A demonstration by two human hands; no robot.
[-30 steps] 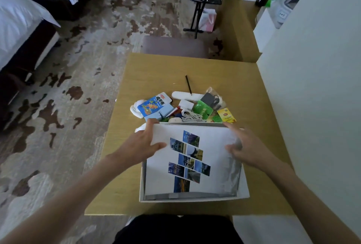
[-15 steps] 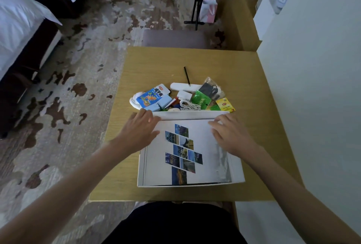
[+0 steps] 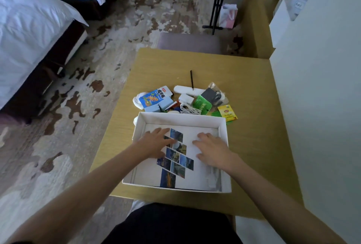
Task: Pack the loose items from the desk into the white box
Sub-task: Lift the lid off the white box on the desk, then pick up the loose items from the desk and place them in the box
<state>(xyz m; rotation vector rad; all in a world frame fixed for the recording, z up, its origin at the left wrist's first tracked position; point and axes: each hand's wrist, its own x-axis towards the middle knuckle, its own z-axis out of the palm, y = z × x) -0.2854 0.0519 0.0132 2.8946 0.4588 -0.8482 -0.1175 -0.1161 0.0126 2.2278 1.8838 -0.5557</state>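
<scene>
Your left hand (image 3: 156, 143) and right hand (image 3: 212, 149) both lie flat, fingers spread and gripping nothing, pressing on the photo-printed sheet (image 3: 176, 157) that covers the floor of the white box (image 3: 181, 119). The box sits on the tabletop (image 3: 254, 146) right under your hands. Just beyond your fingertips, past the box's far wall, the loose items lie heaped: a blue snack packet (image 3: 154, 98), a green packet (image 3: 202, 105), a yellow tea bag (image 3: 227, 112), a white cable (image 3: 188, 109) and a black pencil (image 3: 191, 79).
</scene>
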